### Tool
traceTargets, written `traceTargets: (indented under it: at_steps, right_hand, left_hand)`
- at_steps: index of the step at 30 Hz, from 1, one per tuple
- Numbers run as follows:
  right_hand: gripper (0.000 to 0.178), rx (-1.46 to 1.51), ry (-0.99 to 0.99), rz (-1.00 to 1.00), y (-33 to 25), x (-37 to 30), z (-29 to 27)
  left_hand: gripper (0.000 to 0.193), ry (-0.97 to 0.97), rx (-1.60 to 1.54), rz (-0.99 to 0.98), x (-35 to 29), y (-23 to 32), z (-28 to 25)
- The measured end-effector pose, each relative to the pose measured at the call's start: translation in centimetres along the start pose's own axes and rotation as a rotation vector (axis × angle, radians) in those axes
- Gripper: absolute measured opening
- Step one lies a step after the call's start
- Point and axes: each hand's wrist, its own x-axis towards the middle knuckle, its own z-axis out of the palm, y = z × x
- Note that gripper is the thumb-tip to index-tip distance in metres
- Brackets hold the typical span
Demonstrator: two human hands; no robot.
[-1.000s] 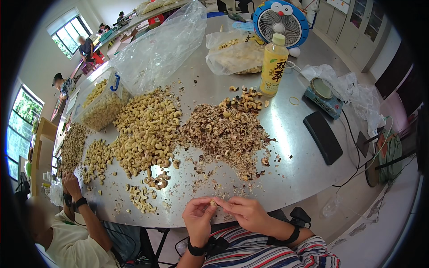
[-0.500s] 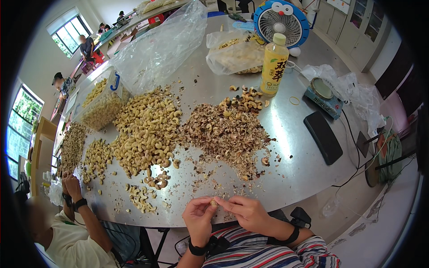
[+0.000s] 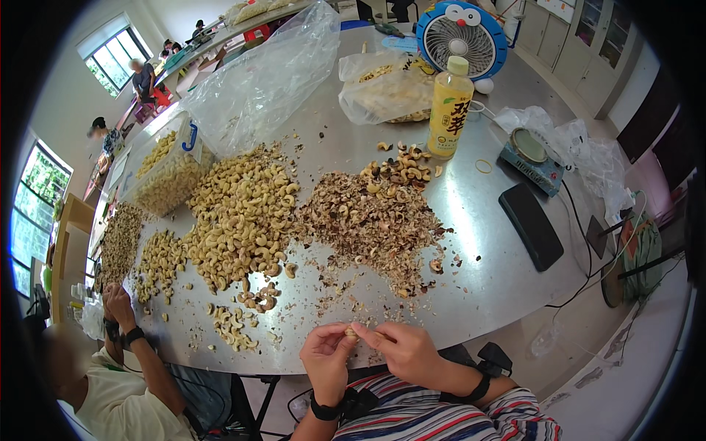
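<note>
At the table's near edge my left hand (image 3: 327, 356) pinches a cashew nut (image 3: 351, 334) between thumb and fingers. Against the same nut my right hand (image 3: 403, 349) presses its fingertips, closed; whether a small tool is in them I cannot tell. Beyond my hands spreads a heap of brown skin flakes and shell bits (image 3: 368, 220). To its left lies a large pile of pale cashews (image 3: 239, 213), with a small group of cashews (image 3: 232, 327) nearer the edge. Darker, unpeeled-looking cashews (image 3: 401, 167) rest at the heap's far side.
A clear tub (image 3: 173, 180) of cashews stands far left, by a big plastic bag (image 3: 272, 66). A yellow bottle (image 3: 450, 110), blue fan (image 3: 463, 44), small scale (image 3: 531, 158) and black phone (image 3: 531, 226) are on the right. A co-worker's hands (image 3: 118, 305) are at the left edge.
My right fingers have shifted slightly over the nut, while my left hand stays put. The piles look the same.
</note>
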Motion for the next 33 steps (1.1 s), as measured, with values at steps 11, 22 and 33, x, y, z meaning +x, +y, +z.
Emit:
traceTargets:
  at_steps: [11, 22, 33]
  right_hand:
    - [0.055, -0.195, 0.057, -0.082, -0.20, 0.08, -0.02]
    - [0.043, 0.452, 0.010, 0.228, 0.05, 0.12, -0.31]
    - [0.045, 0.357, -0.046, 0.162, 0.02, 0.03, -0.26]
  left_hand:
    - [0.023, 0.008, 0.031, -0.002, 0.16, -0.07, 0.03]
    - [0.024, -0.020, -0.032, -0.066, 0.21, 0.05, -0.09]
    - [0.024, -0.035, -0.135, -0.108, 0.25, -0.36, -0.46]
